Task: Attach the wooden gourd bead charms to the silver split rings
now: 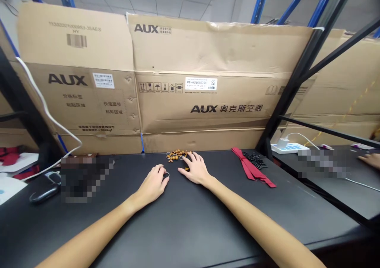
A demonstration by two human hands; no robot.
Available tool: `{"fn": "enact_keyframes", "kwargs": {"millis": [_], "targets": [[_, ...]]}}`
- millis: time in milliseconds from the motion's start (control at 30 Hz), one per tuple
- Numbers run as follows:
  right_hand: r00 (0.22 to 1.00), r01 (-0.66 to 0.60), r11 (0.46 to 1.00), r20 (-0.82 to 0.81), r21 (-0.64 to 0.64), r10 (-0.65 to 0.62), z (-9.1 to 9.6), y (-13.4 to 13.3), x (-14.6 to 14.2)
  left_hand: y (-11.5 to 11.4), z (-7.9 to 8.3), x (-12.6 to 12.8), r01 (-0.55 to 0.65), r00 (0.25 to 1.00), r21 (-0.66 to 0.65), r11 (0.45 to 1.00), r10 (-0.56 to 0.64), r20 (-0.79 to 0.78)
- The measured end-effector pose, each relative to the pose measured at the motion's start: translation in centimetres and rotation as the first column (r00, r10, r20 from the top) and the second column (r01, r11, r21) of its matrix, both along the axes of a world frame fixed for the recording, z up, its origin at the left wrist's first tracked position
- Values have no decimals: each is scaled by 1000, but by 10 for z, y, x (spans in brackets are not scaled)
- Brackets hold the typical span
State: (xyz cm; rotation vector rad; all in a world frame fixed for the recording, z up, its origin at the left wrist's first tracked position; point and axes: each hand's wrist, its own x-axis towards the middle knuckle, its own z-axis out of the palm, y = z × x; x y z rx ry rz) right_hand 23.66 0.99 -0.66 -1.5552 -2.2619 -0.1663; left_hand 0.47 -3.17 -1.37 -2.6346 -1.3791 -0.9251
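Observation:
Both my hands rest on a black table (pixel 190 220). My left hand (pixel 154 183) lies with its fingers curled, and its fingertips pinch a small metal ring (pixel 166 175). My right hand (pixel 194 169) is spread flat, fingers apart, beside a small pile of brown wooden beads (pixel 177 155) with metal rings at the table's far edge. Its fingertips reach the near side of the pile.
Red ribbon strips (pixel 252 168) and a heap of small black rings (pixel 255 159) lie to the right. Large AUX cardboard boxes (pixel 208 82) wall off the back. A white cable (pixel 44 109) and dark objects sit left. Another person's hand (pixel 369 160) shows at the neighbouring table on the right.

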Motion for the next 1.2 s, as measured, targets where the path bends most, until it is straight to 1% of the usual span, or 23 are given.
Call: {"fn": "enact_keyframes", "kwargs": {"millis": [67,133,233,367,500,600,667,767,900,1067,1200], "targets": [[1000,16,999,16,-29,-16,0,5,-3,0,0,0,-2,1000,2,1000,2,-14],[1000,13,999,20,-32,-12,1,6,-4,0,1,0,-6,1000,-2,1000,6,-30],[1000,-13,1000,5,-1,13,2,-3,-4,0,0,-1,-5,999,-3,1000,5,-31],[991,-128,991,-26,29,129,2,-34,-6,-1,1,-1,34,999,3,999,-34,-7],[958,-277,960,-66,43,279,3,-71,-10,-6,6,1,114,992,5,993,-114,-45],[926,-359,931,-101,59,364,4,-84,-10,-9,10,3,160,985,15,987,-158,-65],[916,-373,925,-132,70,379,5,-83,-9,-10,11,4,190,981,21,981,-189,-53],[925,-341,937,-150,77,349,5,-71,-8,-10,12,4,236,971,22,972,-235,-34],[936,-332,943,-118,24,332,5,-58,-8,-11,14,4,264,964,19,964,-263,-34],[929,-342,938,-135,51,345,6,-57,-7,-18,22,7,292,955,6,956,-291,-51],[928,-338,940,-151,43,341,5,-59,-6,-23,28,8,344,936,-15,939,-344,-71]]}}
